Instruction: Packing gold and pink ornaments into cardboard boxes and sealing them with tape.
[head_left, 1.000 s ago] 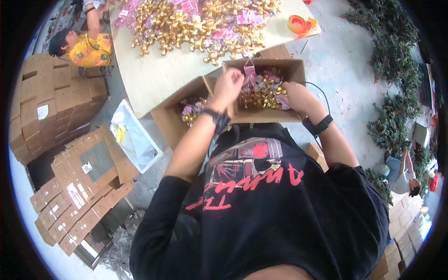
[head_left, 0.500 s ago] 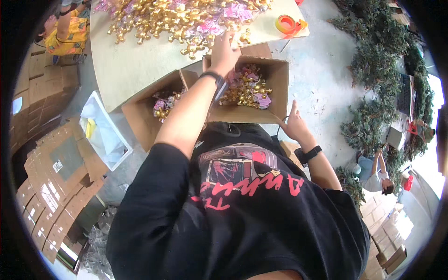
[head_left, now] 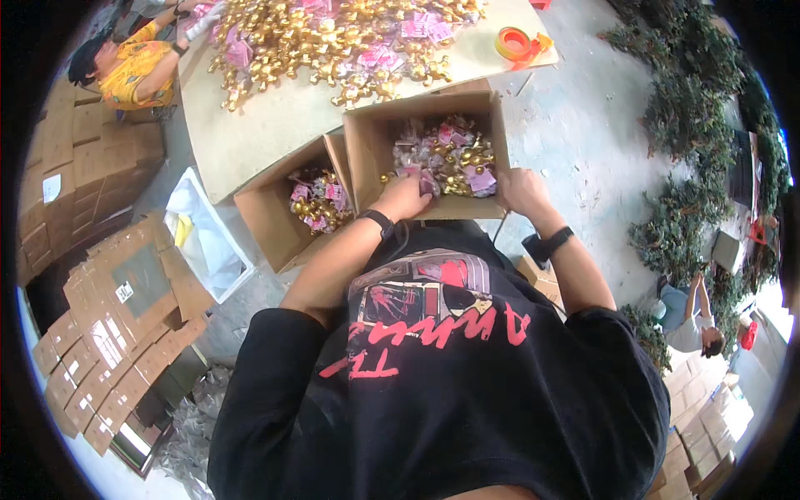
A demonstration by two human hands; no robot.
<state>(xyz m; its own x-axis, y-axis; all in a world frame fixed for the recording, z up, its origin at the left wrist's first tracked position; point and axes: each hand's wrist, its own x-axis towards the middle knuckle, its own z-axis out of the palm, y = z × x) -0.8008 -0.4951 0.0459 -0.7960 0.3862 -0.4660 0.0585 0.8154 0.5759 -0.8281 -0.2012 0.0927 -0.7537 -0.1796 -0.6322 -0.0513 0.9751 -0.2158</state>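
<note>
An open cardboard box [head_left: 429,206] stands in front of me, partly filled with small shiny gold figures [head_left: 467,158] in clear bags with pink cards. My left hand [head_left: 402,198] reaches inside by its near wall, fingers closed round a bagged packet with a pink card [head_left: 427,181]. Fingers curled, my right hand [head_left: 524,193] grips the box's right wall near its front corner. To the left, a second open cardboard box [head_left: 265,218] leans against the first and holds more of these bagged figures [head_left: 319,200].
Beyond the boxes, a table [head_left: 237,137] bears a heap of gold figures [head_left: 308,42] and an orange tape roll [head_left: 514,44]. A person in yellow [head_left: 137,75] works at its left end. A white bin [head_left: 212,242] stands left; green garlands [head_left: 675,167] lie right.
My left hand has come back from the heap on the table into the box. My right hand, with its index finger raised before, has closed on the box's wall. The person in yellow leans further in.
</note>
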